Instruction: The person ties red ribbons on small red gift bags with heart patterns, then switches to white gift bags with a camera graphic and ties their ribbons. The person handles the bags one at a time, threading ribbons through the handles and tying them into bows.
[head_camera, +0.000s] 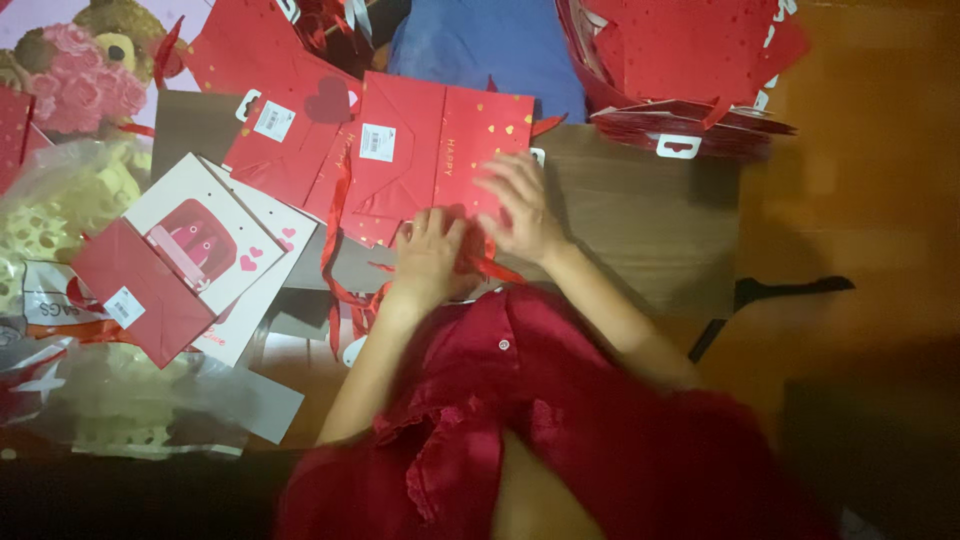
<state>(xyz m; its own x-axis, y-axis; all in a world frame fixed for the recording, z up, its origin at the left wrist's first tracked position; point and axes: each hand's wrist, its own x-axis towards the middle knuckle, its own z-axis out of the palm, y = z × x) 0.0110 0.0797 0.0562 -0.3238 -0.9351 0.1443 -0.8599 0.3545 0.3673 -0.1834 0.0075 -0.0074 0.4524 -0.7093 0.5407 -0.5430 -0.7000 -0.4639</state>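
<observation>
Fingers (437, 226) of the left hand (428, 258) slightly curled and close together, pressed down on the lower edge of a flat red paper gift bag (440, 150). Fingers (503, 180) of the right hand (517, 208) spread apart, laid flat on the same bag near its right lower corner; nothing pinched there as far as visible. Red ribbon handle (492, 266) trailing out from under both hands toward the red garment (540, 420) below. Bag lying folded flat on the brown tabletop (640, 210), bottom flap turned up, with a white sticker (377, 142) and small gold hearts on its face. Just left of it, overlapping, another folded red bag (285, 135) with a dark heart and a white label. Farther left, a white bag with a red picture and pink hearts (210, 240), a red envelope-like bag (140, 285) lying over its corner. Clear plastic wrapping (120, 400) at the lower left. At the upper right, well apart from the hands, a stack of red bags (690, 125) with white hang tabs. At the top left corner, a picture of a teddy bear with pink roses (85, 60).
</observation>
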